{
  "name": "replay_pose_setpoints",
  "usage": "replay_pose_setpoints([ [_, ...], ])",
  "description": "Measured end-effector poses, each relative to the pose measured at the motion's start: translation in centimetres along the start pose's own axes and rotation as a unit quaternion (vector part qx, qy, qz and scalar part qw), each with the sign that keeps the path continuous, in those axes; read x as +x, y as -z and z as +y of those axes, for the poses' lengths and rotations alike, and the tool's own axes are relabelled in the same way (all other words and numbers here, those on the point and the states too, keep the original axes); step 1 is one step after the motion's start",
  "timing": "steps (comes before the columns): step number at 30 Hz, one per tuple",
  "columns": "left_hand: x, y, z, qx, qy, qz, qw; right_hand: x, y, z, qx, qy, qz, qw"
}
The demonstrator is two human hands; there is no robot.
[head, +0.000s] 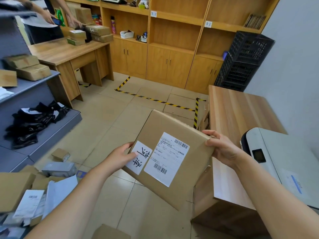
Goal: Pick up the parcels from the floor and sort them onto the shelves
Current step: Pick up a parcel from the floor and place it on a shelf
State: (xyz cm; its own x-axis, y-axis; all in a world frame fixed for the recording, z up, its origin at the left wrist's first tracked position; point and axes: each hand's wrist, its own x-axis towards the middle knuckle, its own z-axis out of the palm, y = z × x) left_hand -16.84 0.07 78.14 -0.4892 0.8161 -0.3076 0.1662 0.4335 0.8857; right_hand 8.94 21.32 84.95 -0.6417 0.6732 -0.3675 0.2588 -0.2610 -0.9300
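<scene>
I hold a flat brown cardboard parcel in the air over the tiled floor, tilted, with a white shipping label and a white handwritten sticker on its top. My left hand grips its left edge, thumb on the sticker. My right hand grips its right corner. More parcels lie heaped on the floor at the lower left, boxes and white and grey bags. A grey metal shelf unit stands at the left, with black bags on its low tier and brown boxes higher up. Wooden wall shelves stand ahead.
A wooden desk with boxes stands at the back left, with another person's hands over it. A wooden counter with a white printer is close on my right. Black crates are stacked in the far right corner. Yellow-black tape marks the floor.
</scene>
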Motion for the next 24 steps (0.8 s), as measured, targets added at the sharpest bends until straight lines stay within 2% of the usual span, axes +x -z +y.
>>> replay_pose_setpoints([
  [9,-0.9,1.4,-0.1,-0.063,-0.004,-0.112,0.992,0.0,0.3,-1.7,0.029,0.022,0.018,0.999],
  [15,-0.8,2.6,-0.4,-0.085,-0.028,-0.117,0.989,0.7,-0.2,-1.8,0.075,0.046,0.083,0.993],
  [19,-0.8,2.9,-1.1,-0.149,-0.025,-0.092,0.984,1.4,-1.9,-1.2,0.119,0.054,0.151,0.98],
  [24,-0.3,3.0,-1.9,-0.19,-0.003,-0.081,0.978,2.5,-4.8,-0.5,0.087,0.025,0.225,0.97],
])
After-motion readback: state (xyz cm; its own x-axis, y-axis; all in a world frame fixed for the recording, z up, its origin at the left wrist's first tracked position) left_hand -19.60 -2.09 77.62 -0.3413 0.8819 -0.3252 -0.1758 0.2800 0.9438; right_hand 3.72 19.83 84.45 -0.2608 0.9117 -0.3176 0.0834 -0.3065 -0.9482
